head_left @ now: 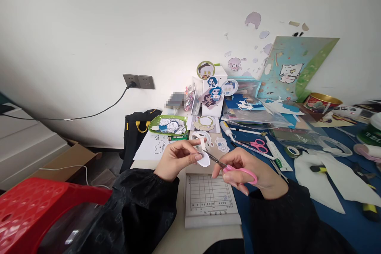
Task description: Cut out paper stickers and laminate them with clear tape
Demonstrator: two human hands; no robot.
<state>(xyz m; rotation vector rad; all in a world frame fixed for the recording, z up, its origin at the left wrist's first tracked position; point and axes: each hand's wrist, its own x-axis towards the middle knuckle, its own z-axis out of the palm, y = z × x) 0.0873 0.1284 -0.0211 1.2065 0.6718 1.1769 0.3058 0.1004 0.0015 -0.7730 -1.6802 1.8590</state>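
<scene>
Between the thumb and fingers of my left hand [180, 155] is a small white paper cutout [204, 160] with a curved lower edge. A narrow strip of paper [203, 143] sticks up at its top. My right hand [250, 170] is closed around the pink handles of a pair of scissors [244, 171]. Their dark blades point left and meet the paper close to my left fingertips. Below both hands lies a pad of printed forms [210, 198] with a ruled grid. How far the blades are parted is too small to tell.
Behind my hands lie a green tray [152, 129] of paper cutouts and a white box [212, 108] with character stickers. To the right are pink-handled scissors [258, 145], a glue tube [278, 154], tape [292, 151] and white paper scraps [315, 174]. A red stool [38, 202] stands at left.
</scene>
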